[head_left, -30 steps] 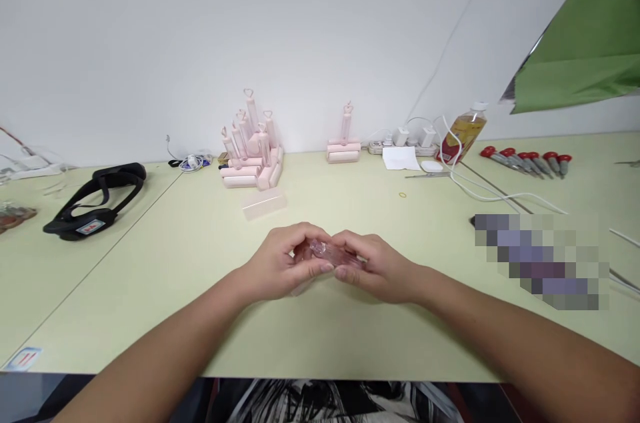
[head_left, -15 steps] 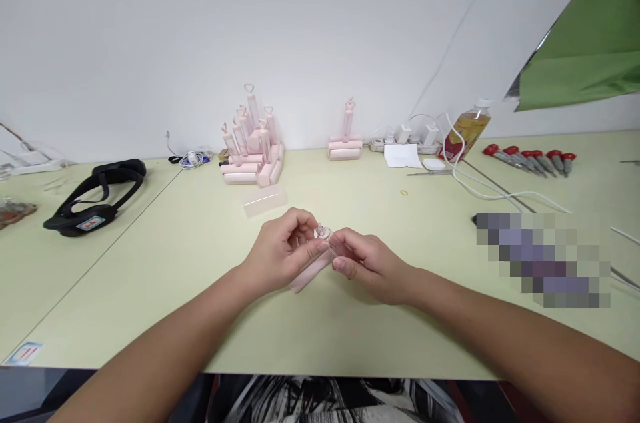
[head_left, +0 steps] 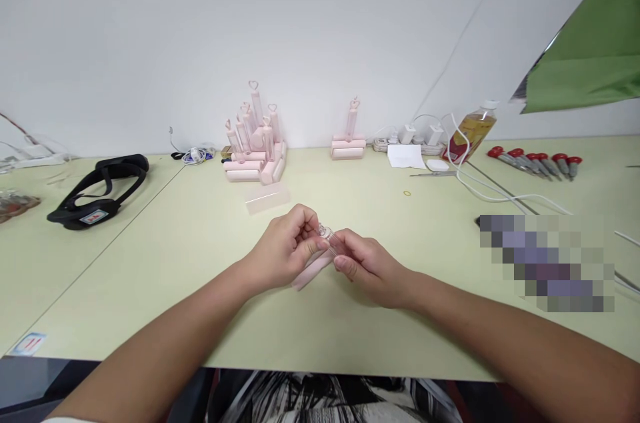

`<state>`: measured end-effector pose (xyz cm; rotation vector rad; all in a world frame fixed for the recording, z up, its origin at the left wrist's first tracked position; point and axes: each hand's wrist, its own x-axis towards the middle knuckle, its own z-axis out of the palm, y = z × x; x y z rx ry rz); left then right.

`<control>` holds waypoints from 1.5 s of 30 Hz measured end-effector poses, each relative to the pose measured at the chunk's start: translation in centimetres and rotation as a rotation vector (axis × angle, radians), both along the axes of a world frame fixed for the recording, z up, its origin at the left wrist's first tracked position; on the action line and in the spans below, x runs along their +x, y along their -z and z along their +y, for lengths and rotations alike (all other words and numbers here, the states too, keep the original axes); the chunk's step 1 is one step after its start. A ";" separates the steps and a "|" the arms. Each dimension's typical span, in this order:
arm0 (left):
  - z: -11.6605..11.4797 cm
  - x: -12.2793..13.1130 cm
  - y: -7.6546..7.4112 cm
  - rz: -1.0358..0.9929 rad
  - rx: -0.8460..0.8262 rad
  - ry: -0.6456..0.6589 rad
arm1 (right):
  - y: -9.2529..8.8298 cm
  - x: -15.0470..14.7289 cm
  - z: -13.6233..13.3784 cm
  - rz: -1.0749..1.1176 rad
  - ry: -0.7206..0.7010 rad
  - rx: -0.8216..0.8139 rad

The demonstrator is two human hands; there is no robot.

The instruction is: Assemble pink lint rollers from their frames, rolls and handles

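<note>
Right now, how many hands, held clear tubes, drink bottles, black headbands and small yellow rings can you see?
Hands: 2
Clear tube held: 1
Drink bottle: 1
Black headband: 1
Yellow ring: 1
Total: 6

The clear tube (head_left: 333, 243), nearly sideways a second ago, now slants more steeply between the left hand (head_left: 283, 249) and right hand (head_left: 377, 269) — its capped end at the left fingertips — while a pink piece (head_left: 313, 271), mostly hidden earlier, shows below.
</note>
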<state>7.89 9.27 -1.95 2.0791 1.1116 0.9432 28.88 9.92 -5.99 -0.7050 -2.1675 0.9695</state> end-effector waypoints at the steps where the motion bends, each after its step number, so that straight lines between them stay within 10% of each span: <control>1: 0.0 0.0 0.0 0.007 -0.001 -0.003 | 0.0 0.0 0.0 0.001 0.000 0.003; 13: -0.4 0.8 0.4 -0.461 -0.355 0.149 | -1.1 0.7 0.6 -0.087 0.153 0.275; 32: 0.3 -0.4 -1.5 -0.135 -0.724 0.440 | -1.9 1.6 1.1 -0.320 0.080 0.608; 45: 0.2 0.1 -1.2 -0.234 -0.967 0.298 | -1.7 1.4 0.9 -0.450 0.176 0.665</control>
